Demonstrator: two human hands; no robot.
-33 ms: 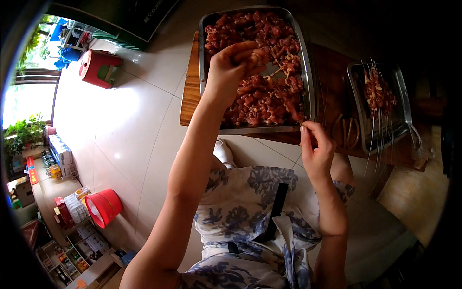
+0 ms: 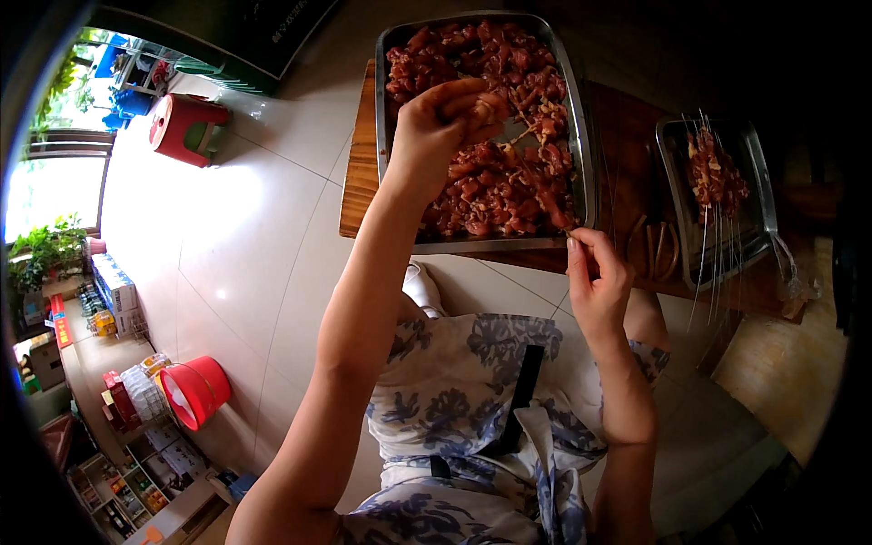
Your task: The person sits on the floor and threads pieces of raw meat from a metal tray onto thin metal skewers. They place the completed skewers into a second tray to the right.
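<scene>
A large metal tray (image 2: 589,186) holds a heap of small raw red meat pieces (image 2: 495,195). Over its middle, my left hand (image 2: 454,113) is closed with curled fingers; whatever they may hold is hidden. My right hand (image 2: 598,277) is at the tray's near right corner, thumb and forefinger pinching the end of a skewer (image 2: 570,231). Meat pieces line up from that pinch into the tray, and most of the skewer is covered by them. Farther right, a smaller metal tray (image 2: 766,186) carries several meat-loaded skewers (image 2: 713,173), their thin bare ends sticking out toward me.
The trays rest on a wooden table (image 2: 358,173). A crumpled clear plastic bag (image 2: 795,282) lies by the small tray. On the tiled floor at left are a red stool (image 2: 186,127) and a red bucket (image 2: 202,391). Shelves with goods (image 2: 127,486) stand at lower left.
</scene>
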